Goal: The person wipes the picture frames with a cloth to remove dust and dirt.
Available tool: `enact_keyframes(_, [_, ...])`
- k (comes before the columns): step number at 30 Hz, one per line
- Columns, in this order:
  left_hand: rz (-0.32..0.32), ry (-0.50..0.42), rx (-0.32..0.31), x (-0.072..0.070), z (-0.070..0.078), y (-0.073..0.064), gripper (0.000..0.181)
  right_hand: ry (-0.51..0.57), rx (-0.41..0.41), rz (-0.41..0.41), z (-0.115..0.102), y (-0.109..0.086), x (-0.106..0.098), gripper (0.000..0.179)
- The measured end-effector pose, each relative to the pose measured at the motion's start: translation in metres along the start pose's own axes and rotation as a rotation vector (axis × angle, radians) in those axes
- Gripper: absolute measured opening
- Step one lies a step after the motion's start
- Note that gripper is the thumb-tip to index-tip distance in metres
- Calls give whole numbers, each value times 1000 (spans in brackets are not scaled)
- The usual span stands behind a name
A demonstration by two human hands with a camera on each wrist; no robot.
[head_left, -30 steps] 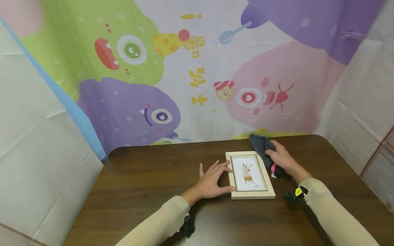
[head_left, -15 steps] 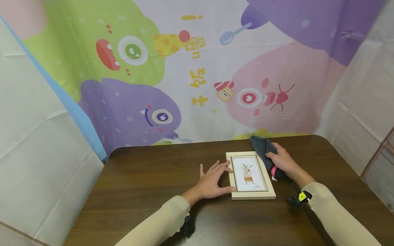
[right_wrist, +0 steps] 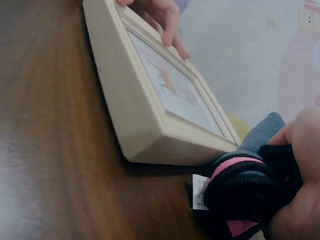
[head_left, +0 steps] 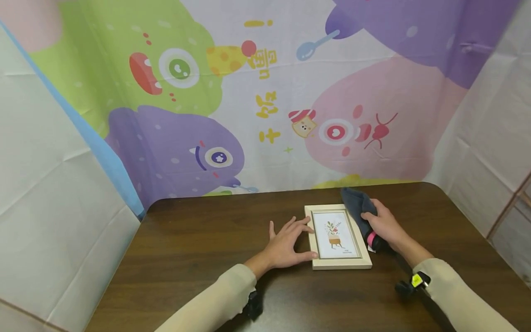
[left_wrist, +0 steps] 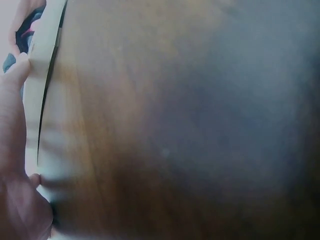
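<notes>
A cream picture frame (head_left: 365, 244) with a potted-plant print lies face up on the table. My left hand (head_left: 283, 246) rests at its left side, fingers spread, with fingertips and thumb touching the border. In the left wrist view the left thumb (left_wrist: 18, 72) lies along the frame's edge (left_wrist: 42, 65). My right hand (head_left: 386, 224) grips a bunched dark grey cloth (head_left: 356, 203) against the frame's right side. The right wrist view shows the cloth's black and pink banded end (right_wrist: 240, 175) and a white printed tag (right_wrist: 199, 191) beside the frame's corner (right_wrist: 160, 145).
The dark brown wooden table (head_left: 199, 240) has rounded back corners. A cartoon-printed curtain (head_left: 274, 170) hangs right behind it. Pale sheets stand at the left (head_left: 62, 184) and right (head_left: 477, 152). Each wrist carries a small black camera (head_left: 254, 305).
My right hand has slid toward me with the cloth, along the frame's right side. The left hand and the picture frame stay in place.
</notes>
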State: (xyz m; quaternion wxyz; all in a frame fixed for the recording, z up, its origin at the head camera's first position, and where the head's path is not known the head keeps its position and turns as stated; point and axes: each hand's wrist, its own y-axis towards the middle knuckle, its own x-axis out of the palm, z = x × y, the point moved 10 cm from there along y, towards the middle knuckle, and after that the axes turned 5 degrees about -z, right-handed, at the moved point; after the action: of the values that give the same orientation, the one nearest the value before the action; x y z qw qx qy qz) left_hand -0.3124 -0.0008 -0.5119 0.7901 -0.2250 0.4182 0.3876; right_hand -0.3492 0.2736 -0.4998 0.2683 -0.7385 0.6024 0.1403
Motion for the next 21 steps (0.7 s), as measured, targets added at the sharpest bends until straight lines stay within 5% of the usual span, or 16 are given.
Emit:
enact_keyframes(13, [6, 12, -7, 1, -3, 0, 64, 39, 5, 35, 10, -21, 5, 72])
enact_keyframes(21, [-3, 19, -13, 1, -2, 1, 64, 60, 52, -11, 10, -44, 9, 72])
